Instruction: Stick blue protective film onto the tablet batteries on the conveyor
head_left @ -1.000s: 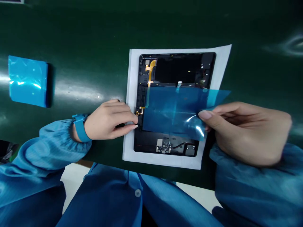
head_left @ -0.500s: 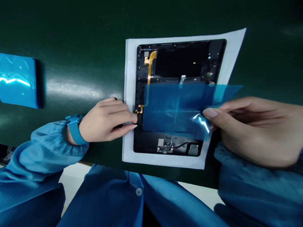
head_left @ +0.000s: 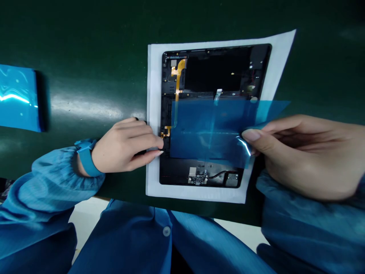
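Note:
An opened black tablet lies with its inner parts showing: an orange flex cable along the left side and a small circuit board near the bottom edge. Across its lower half spreads a sheet of clear blue film. My right hand pinches the film's right side between thumb and fingers, with a fold and a bright glint by the thumb. At the tablet's left edge, my left hand is closed, thumb and forefinger tips touching the rim. Its other fingers are curled and partly hidden.
Beneath the tablet is a white sheet on a dark green table. A glossy blue block or stack rests at the far left. My blue sleeves and coat fill the near side.
The view has shifted slightly, so the tablet, sheet and blue stack appear a little further left. Both hands keep the same hold.

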